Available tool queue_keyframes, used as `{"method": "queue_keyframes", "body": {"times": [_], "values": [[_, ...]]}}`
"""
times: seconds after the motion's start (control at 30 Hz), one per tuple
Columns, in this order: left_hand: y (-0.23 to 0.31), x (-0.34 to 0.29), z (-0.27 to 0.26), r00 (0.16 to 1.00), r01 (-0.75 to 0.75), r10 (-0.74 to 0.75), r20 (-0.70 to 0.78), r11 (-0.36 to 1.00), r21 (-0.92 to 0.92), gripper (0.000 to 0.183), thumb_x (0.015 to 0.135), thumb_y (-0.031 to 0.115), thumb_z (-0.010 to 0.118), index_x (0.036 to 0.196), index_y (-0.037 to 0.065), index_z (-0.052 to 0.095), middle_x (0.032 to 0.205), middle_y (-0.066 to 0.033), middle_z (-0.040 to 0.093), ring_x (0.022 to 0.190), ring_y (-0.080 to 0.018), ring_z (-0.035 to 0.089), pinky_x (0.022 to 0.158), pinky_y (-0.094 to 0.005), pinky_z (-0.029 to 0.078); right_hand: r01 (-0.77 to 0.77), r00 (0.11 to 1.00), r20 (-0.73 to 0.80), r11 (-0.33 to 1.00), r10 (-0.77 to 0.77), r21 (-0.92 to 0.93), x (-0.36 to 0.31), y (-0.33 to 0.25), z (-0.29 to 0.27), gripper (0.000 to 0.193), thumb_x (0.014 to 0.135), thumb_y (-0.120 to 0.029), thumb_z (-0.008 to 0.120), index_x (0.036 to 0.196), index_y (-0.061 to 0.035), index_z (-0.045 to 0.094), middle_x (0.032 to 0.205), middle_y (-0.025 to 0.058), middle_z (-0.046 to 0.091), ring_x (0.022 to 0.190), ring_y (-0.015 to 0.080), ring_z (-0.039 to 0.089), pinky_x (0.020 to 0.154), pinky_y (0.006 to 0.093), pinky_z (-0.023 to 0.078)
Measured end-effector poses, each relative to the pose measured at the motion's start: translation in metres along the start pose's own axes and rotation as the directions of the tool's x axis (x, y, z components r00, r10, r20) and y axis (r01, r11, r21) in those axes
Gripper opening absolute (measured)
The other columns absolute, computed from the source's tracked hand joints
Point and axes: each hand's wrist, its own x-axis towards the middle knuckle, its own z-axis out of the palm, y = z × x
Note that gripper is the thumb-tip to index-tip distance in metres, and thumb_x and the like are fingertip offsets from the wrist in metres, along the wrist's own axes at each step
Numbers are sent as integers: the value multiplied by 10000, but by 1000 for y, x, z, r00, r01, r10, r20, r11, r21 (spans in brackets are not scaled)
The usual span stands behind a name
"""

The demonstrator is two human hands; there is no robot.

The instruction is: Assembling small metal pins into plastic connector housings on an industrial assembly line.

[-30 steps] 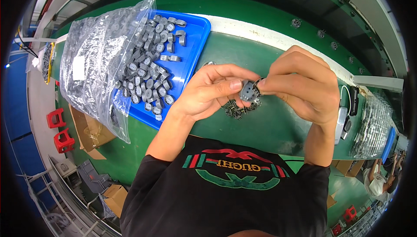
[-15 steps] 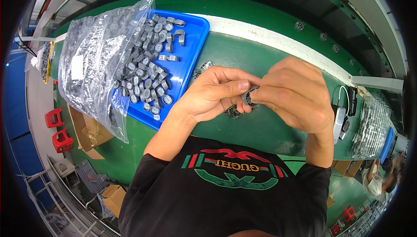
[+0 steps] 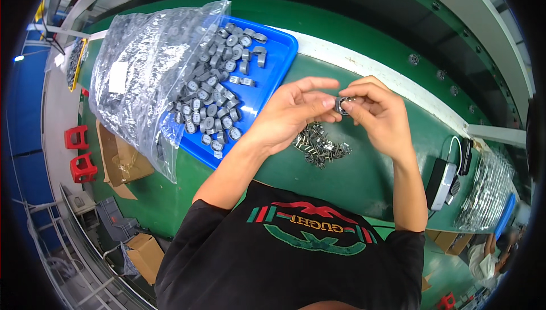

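Above the green tabletop, my two hands meet at a small round grey plastic part (image 3: 343, 106) with metal showing inside it. My left hand (image 3: 293, 112) grips its left side between thumb and fingers, with the index finger stretched out above. The thumb and fingertips of my right hand (image 3: 382, 114) pinch its right side. Below the hands lies a heap of small metal pins (image 3: 321, 148), partly covered by my left fingers. To the left, many similar grey round parts (image 3: 211, 110) lie in a blue tray (image 3: 273, 54), some spilling from a clear plastic bag (image 3: 148, 65).
A white ledge (image 3: 352, 60) runs behind the work surface, with a dark green belt carrying several spaced small parts (image 3: 441, 74) beyond it. At right are a white-and-black device (image 3: 441, 182) with a cable and a clear-wrapped stack (image 3: 486, 190). Another person (image 3: 483, 259) is at far right.
My right hand has turned and its fingers have opened out somewhat around the part. The view has shifted, and the metal pin heap shows more fully beneath my hands.
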Motion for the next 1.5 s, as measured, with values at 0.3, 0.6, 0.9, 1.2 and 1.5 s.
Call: {"method": "queue_keyframes", "body": {"times": [0.3,0.6,0.9,1.2,1.5], "values": [[51,-6,-81,772,170,636,29,-250,953,259,867,106,684,1125,89,706,1088,-113,646,1041,-322,618,899,-428,515,-103,877,-372,637,-303,-764,106,93,-89,154,868,-173,691,952,-55,744,974,115,705,865,304,646,834,398,502],[76,48,-132,791,-87,466,396,-555,827,329,807,37,685,1134,71,699,1084,-104,657,1028,-313,612,932,-426,505,-139,741,-325,340,-588,-930,92,84,-64,236,880,-190,696,1090,-84,714,1040,109,685,1006,330,594,880,435,445],[72,58,-127,813,-45,480,329,-511,858,188,811,117,748,992,69,729,1029,-84,663,998,-298,624,877,-408,520,297,943,309,737,-126,-607,18,64,29,130,853,-114,714,957,-36,723,899,84,640,917,288,601,835,409,498],[36,-3,-46,956,-124,220,-193,902,413,371,927,87,698,1282,-3,637,950,-106,732,724,-120,652,606,-254,526,310,939,-18,871,-342,-381,-8,38,11,124,791,26,759,899,-12,711,900,71,690,761,182,648,632,292,522],[-9,-10,5,999,-37,20,34,788,615,514,789,24,796,1286,24,663,936,-57,690,740,-76,616,649,-224,514,395,902,28,797,-431,-458,-18,-9,-9,185,746,67,752,912,5,696,860,101,667,725,238,655,602,333,524]]}}
